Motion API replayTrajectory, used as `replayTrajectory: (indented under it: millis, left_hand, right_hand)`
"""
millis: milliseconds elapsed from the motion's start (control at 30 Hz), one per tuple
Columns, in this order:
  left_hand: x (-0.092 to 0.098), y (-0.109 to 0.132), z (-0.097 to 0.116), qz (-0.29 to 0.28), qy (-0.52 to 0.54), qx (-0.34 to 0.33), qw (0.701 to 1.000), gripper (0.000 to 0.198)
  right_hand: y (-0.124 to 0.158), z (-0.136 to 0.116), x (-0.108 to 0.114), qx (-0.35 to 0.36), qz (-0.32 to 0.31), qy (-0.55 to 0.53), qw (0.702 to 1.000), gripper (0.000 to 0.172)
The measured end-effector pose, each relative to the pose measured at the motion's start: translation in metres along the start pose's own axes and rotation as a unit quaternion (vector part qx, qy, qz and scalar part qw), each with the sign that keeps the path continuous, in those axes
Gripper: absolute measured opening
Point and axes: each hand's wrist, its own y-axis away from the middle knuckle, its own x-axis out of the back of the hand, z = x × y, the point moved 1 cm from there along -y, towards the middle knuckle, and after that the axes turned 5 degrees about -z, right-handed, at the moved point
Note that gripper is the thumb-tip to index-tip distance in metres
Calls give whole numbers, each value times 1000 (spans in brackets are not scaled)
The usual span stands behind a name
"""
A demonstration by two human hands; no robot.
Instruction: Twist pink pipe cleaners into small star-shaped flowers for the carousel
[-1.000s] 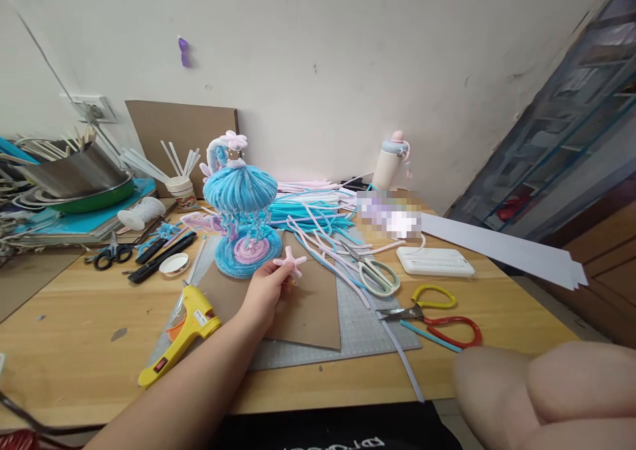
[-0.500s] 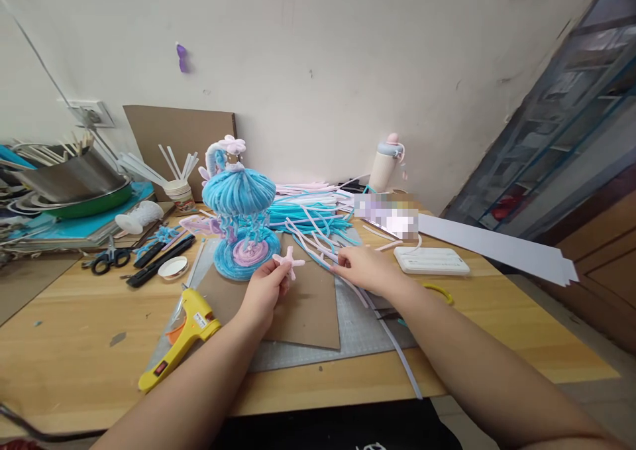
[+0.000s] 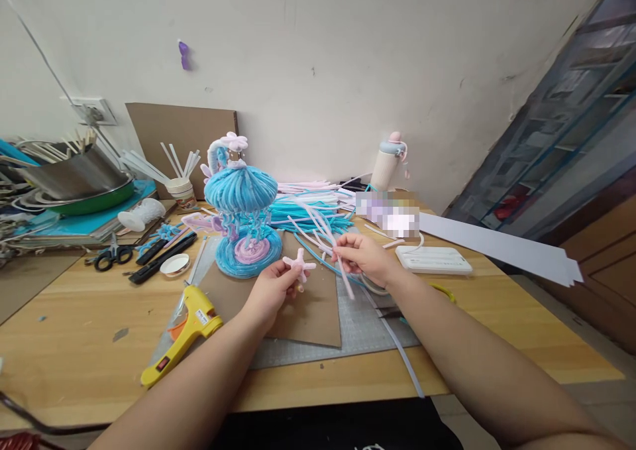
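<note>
My left hand [image 3: 271,291] pinches a small pink pipe-cleaner star [image 3: 299,264] just above a brown cardboard sheet [image 3: 308,311]. My right hand [image 3: 365,256] is closed on a pale pink pipe cleaner [image 3: 330,241], lifting it off the pile of blue and pink pipe cleaners [image 3: 308,208]. The two hands are close together, a hand's width apart. Behind them stands a blue and pink pipe-cleaner carousel model [image 3: 242,208] on a round base.
A yellow glue gun [image 3: 181,334] lies at the left of a grey cutting mat [image 3: 358,331]. Black scissors [image 3: 112,254], a cup of white sticks [image 3: 181,188], a pan [image 3: 74,178], a white box [image 3: 432,260] and a bottle [image 3: 387,162] sit around the wooden table [image 3: 74,344].
My right arm came into view from the lower right, reached the pipe-cleaner pile, closed on a pale strand and lifted it towards the star. My left hand shifted slightly right.
</note>
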Motion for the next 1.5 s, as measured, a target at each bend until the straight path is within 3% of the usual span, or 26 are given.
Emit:
replayTrajectory:
  millis: [100,233,433,533,633,967,1067,1200,1267,1333,1400,1500]
  left_hand:
    - [0,-1,-3,-12,10,-12,1000,29]
    - [1,-2,-5,-28,73,2,997,22]
    - [0,1,-2,-38,150,67,986,10]
    - [0,1,-1,-30,186,84,979,16]
    - [0,1,1,-25,209,90,974,23]
    - [-1,-1,-1,-4,193,84,978,9]
    - [1,-2,-2,-7,165,66,984,10]
    - [2,-2,-1,-6,126,56,990,12]
    - [2,-2,-1,2,115,58,992,13]
    - [2,-1,0,6,109,62,992,14]
    - [2,-1,-1,3,105,66,992,14]
    - [2,0,0,-9,104,70,992,15]
  right_hand:
    - [3,-6,-6,59,20,-170,984,21]
    - [6,-10,-14,98,39,-245,964,21]
    - [9,-6,-26,113,25,-219,969,22]
    - [9,-4,-28,116,28,-193,974,23]
    - [10,-5,-28,118,34,-175,977,25]
    - [9,-6,-29,114,35,-187,975,24]
    - [5,-1,-26,86,68,-185,977,26]
    - [4,6,-21,-9,89,-91,992,38]
    - [8,5,-20,-5,82,3,997,48]
    - [14,-2,-21,86,117,130,981,47]
    - [20,-11,-22,215,164,254,928,32]
    - [24,-18,-24,326,152,377,854,14]
